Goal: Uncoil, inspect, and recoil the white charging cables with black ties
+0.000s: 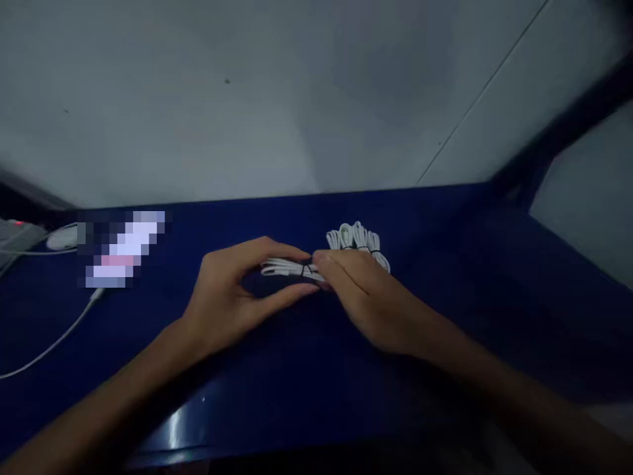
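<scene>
A coiled white cable bundle with a dark tie round its middle lies between my two hands on the dark blue table. My left hand curls round its left end, thumb below and fingers above. My right hand pinches the bundle at the tie. Just behind my right hand rest more white cable coils, also bound with dark ties.
At the far left lie a white mouse-like object, a pixelated patch and a thin white cord trailing toward the front edge. A grey wall rises behind the table. A dark frame bar runs at upper right.
</scene>
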Tool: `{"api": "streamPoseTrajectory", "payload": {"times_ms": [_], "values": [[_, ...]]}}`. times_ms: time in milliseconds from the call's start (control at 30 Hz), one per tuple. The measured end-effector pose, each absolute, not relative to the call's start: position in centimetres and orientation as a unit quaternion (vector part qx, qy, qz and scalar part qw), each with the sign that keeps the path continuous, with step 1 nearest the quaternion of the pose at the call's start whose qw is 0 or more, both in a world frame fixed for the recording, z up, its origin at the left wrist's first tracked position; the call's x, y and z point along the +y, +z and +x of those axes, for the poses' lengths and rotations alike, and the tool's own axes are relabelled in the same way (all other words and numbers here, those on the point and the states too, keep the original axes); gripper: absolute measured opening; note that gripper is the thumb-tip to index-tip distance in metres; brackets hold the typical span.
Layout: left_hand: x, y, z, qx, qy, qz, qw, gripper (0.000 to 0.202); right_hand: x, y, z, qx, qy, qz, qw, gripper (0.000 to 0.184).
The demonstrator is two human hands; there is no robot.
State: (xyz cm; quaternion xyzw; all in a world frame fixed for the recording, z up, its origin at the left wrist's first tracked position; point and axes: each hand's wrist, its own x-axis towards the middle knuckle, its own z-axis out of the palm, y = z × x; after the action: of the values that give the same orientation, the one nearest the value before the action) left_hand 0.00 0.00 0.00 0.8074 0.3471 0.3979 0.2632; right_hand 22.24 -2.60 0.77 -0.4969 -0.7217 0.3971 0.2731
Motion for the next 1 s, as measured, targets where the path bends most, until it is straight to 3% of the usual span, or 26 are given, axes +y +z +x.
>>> {"api": "streamPoseTrajectory", "payload": {"times_ms": [633,1000], "values": [[-0.9,0.2,0.8,0.381,0.422,0.79,0.23,0.012,-2.4,0.5,22.4,-0.754,0.347,-0.473,0.296,0.041],[-0.5,1.6,1.3,0.432,0.411,0.659,0.458,0.004,-2.3,-0.1,22.5,-0.774,0.31,-0.461,0.305,0.039]]}}
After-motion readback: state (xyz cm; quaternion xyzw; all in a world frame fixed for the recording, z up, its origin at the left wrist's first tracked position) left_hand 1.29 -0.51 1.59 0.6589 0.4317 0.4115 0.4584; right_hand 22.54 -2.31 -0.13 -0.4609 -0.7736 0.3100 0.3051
